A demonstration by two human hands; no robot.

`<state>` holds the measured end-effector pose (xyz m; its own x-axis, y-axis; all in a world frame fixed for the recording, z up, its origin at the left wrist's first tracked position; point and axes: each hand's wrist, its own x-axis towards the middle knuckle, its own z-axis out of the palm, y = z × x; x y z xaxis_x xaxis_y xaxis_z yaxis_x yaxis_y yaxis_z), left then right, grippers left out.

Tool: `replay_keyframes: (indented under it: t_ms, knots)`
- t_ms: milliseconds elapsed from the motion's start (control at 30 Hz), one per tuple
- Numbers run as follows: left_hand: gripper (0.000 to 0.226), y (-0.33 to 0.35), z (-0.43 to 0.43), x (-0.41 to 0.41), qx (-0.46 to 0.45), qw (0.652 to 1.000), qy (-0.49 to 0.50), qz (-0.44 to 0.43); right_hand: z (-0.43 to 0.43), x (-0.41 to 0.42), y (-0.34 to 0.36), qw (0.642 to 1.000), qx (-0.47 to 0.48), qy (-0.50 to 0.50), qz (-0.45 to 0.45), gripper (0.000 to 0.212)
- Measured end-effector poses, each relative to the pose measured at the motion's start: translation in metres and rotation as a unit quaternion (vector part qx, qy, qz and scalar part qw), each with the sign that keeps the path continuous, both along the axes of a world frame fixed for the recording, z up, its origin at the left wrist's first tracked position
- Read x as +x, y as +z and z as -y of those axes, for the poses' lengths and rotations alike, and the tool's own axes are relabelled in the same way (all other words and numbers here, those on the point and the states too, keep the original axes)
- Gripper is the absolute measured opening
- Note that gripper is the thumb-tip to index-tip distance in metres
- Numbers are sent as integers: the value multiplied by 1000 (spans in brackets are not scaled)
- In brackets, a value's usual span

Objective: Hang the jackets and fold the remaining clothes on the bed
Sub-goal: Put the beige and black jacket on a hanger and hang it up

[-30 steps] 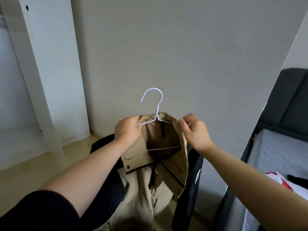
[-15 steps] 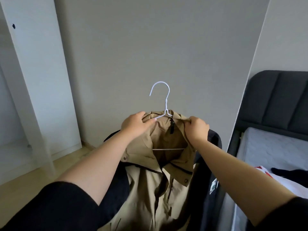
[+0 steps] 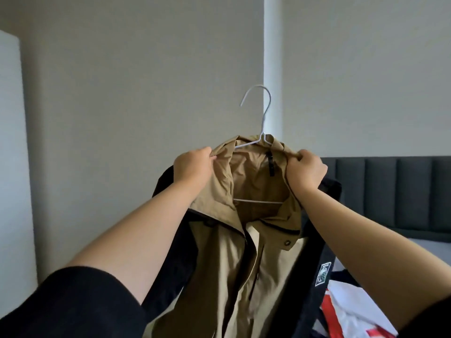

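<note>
Tan fabric jacket w/ black sleeves [image 3: 234, 264] on white wire hanger [image 3: 261, 118]; left hand [image 3: 192, 165] & right hand [image 3: 306, 168] both fisted on collar, held up.

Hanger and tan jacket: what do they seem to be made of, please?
The hanger looks like thin metal wire with a smooth white coating: it is slim, bent into a hook and twisted at the neck. The tan jacket seems to be a thin woven synthetic, perhaps nylon or polyester, with a matte finish: it shows fine crisp creases around the collar. The exact fibre cannot be told.
</note>
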<state>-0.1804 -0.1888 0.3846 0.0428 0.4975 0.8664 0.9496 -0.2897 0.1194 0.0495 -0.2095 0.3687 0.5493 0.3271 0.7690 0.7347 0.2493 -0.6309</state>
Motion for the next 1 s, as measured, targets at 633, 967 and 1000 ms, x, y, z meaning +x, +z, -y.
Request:
replay_keyframes:
  t_ms: [633,967,1000]
  knots:
    - [32,-65,-7,159,-110,983,-132,55,47,138,-46,983,-68,-159,67,16]
    - [41,-226,-65,220,-243,939,-85,-228,3,206,-213,952,-256,-145,81,13]
    - [40,-244,-70,225,-261,934,-88,-228,-2,212,-230,947,-277,-140,79,13]
